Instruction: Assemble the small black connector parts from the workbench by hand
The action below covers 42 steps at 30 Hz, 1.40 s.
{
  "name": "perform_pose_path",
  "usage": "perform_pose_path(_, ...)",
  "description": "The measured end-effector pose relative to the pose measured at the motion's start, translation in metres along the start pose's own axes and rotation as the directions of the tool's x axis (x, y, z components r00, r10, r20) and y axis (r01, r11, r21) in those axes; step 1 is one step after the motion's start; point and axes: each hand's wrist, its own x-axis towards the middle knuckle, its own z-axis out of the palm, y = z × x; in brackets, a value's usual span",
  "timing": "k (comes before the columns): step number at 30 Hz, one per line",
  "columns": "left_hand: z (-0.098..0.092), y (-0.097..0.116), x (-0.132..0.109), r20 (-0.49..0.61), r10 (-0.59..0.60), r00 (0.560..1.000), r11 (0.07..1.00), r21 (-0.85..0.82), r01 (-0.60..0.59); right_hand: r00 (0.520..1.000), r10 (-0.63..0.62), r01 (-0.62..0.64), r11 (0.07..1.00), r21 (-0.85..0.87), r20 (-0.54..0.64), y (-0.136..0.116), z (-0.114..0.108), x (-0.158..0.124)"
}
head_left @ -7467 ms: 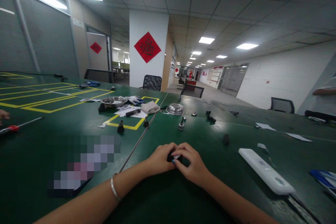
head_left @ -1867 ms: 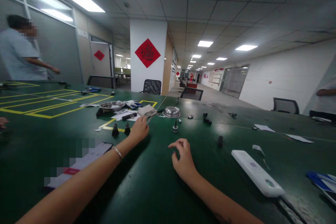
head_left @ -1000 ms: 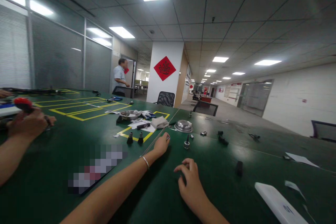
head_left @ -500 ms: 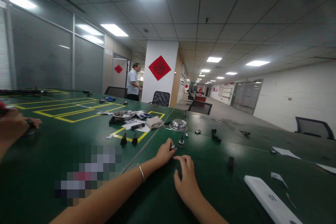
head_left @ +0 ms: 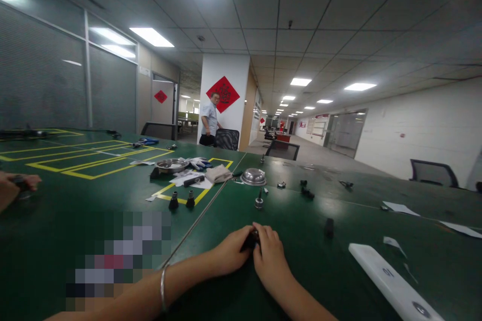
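My left hand [head_left: 232, 250] and my right hand [head_left: 271, 256] meet over the green table, fingers closed around a small black part [head_left: 248, 241]. Much of that part is covered by the fingers, so its kind does not show. A silver bracelet [head_left: 163, 288] circles the left wrist. Just beyond the hands stands a small metal fitting with a dark pointed stem [head_left: 258, 202]. Behind it a shiny metal dome [head_left: 253, 177] rests on the table, with small metal pieces [head_left: 281, 185] to its right.
Two black cone-shaped parts [head_left: 190, 199] stand by yellow tape, near a cloth [head_left: 219, 174] and a metal bowl [head_left: 171, 165]. Black parts [head_left: 307, 190] and a white panel [head_left: 391, 281] lie to the right. Another person's hand [head_left: 15, 185] works at far left; someone stands behind a chair [head_left: 227, 139].
My left hand has drawn back from beside the metal fitting. The right hand has closed in, and both now hold the black part. The person in the background has moved right.
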Motion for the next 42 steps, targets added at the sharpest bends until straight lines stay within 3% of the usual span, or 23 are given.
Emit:
perform_pose_path(4, -0.001, -0.001, -0.013, 0.005, -0.012, 1.0, 0.996, 0.085, 0.012, 0.999, -0.003, 0.0, 0.998, 0.058, 0.049, 0.004, -0.005, 0.002)
perform_pose_path(7, -0.003, 0.001, -0.017, 0.003, -0.006, 1.0, 0.985, 0.171, 0.006, 0.998, 0.053, -0.056, 0.964, 0.261, 0.019, 0.013, -0.011, 0.007)
perform_pose_path(9, -0.004, 0.002, -0.018, -0.021, -0.024, 0.999, 0.976, 0.214, 0.028, 0.982, 0.187, -0.161, 0.861, 0.482, -0.004, 0.02, -0.014, 0.011)
perform_pose_path(13, -0.004, 0.004, -0.017, -0.065, -0.115, 0.991, 0.976, 0.181, 0.125, 0.943, 0.333, -0.25, 0.728, 0.638, -0.011, 0.033, -0.014, 0.016)
perform_pose_path(16, -0.004, 0.005, -0.017, -0.084, -0.177, 0.981, 0.978, 0.095, 0.185, 0.915, 0.403, -0.273, 0.58, 0.768, 0.02, 0.035, -0.008, 0.017)
perform_pose_path(21, -0.002, 0.004, -0.016, -0.088, -0.193, 0.977, 0.978, 0.062, 0.199, 0.901, 0.411, -0.301, 0.368, 0.88, 0.136, 0.026, -0.002, 0.015)
perform_pose_path(25, -0.001, 0.003, -0.016, -0.099, -0.173, 0.98, 0.983, 0.044, 0.178, 0.91, 0.369, -0.307, 0.298, 0.904, 0.187, 0.016, -0.005, 0.012)
perform_pose_path(28, -0.002, 0.004, -0.016, -0.094, -0.135, 0.986, 0.989, 0.053, 0.14, 0.927, 0.332, -0.28, 0.304, 0.911, 0.174, 0.009, -0.007, 0.01)
perform_pose_path(30, -0.002, 0.004, -0.016, -0.098, -0.116, 0.988, 0.99, 0.071, 0.124, 0.946, 0.283, -0.256, 0.356, 0.899, 0.158, 0.005, -0.009, 0.008)
perform_pose_path(34, -0.003, 0.002, -0.014, -0.089, -0.138, 0.986, 0.986, 0.08, 0.145, 0.996, 0.07, -0.084, 0.697, 0.712, 0.049, -0.001, -0.014, 0.003)
perform_pose_path(36, -0.004, 0.003, -0.013, -0.084, -0.151, 0.985, 0.986, 0.062, 0.156, 1.0, -0.02, 0.015, 0.82, 0.572, 0.002, -0.005, -0.018, 0.002)
perform_pose_path(42, -0.005, 0.006, -0.012, -0.094, -0.163, 0.982, 0.985, 0.034, 0.167, 0.992, -0.12, 0.122, 0.91, 0.397, -0.031, -0.013, -0.024, 0.002)
